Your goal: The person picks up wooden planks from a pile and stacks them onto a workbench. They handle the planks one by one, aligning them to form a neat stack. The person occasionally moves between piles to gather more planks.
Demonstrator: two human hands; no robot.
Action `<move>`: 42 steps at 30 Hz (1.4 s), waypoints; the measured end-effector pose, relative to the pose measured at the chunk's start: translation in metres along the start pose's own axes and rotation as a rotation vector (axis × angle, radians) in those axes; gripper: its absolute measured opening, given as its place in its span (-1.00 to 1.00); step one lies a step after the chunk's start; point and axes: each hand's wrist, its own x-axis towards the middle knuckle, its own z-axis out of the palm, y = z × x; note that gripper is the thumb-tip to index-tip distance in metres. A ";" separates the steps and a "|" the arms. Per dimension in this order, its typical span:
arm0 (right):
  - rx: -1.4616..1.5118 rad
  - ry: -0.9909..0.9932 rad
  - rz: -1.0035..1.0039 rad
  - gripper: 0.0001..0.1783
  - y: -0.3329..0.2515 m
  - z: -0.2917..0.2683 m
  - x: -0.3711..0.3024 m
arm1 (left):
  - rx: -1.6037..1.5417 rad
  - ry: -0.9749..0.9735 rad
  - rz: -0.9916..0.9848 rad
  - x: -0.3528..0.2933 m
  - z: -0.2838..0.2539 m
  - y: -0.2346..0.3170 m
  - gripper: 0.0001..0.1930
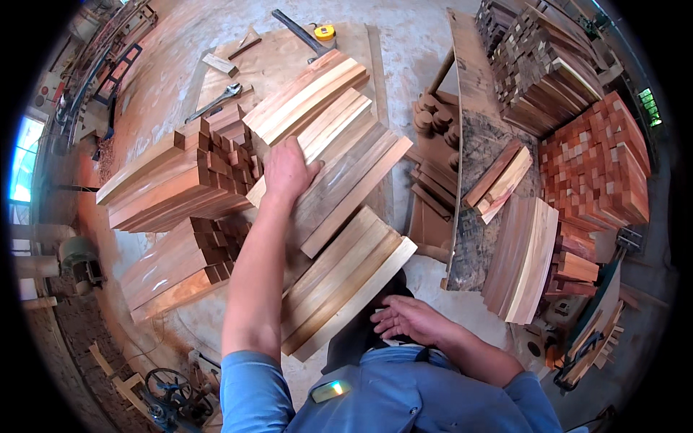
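1. Workshop floor was dusty pale concrete [426,43] from the head view, with a round plywood sheet [281,54] lying on it as the work surface. Timber was stacked pretty much everywhere.

2. Same view, my left hand [287,173] was stretched forward and lying flat on the middle stack of planks [346,173]. Fingers were spread and relaxed, not closed around anything, just pressing on the top board. My guess was that it was steadying or squaring the stack.

3. My right hand [413,321] sat low near my chest, just beside the end of the nearest plank bundle [346,289]. Its fingers were loosely curled and held nothing, as far as I could see.

4. Those planks looked like short sawn boards, pale cream on some faces and reddish brown on others. They lay side by side in three slanted bundles; the farthest bundle [307,97] sat up by a yellow tape measure [325,32].

5. Off to the left were stacks of reddish blocks [180,187], ends facing out, probably sorted by size. A wrench [216,101] lay on the plywood behind them.

6. Over on the right stood a big cube of red-ended sticks [599,159] and a darker pile [541,72] behind it.
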 end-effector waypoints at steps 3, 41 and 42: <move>0.032 0.065 -0.063 -0.61 -0.001 -0.012 -0.007 | 0.029 -0.105 -0.097 -0.014 -0.036 0.021 -0.37; -0.047 0.269 -0.404 -0.64 -0.055 -0.100 -0.004 | -0.361 -0.238 -0.583 -0.083 -0.012 -0.057 -0.11; -0.113 0.315 -0.468 -0.62 -0.074 -0.099 -0.002 | -0.349 -0.249 -0.568 -0.083 -0.012 -0.057 -0.11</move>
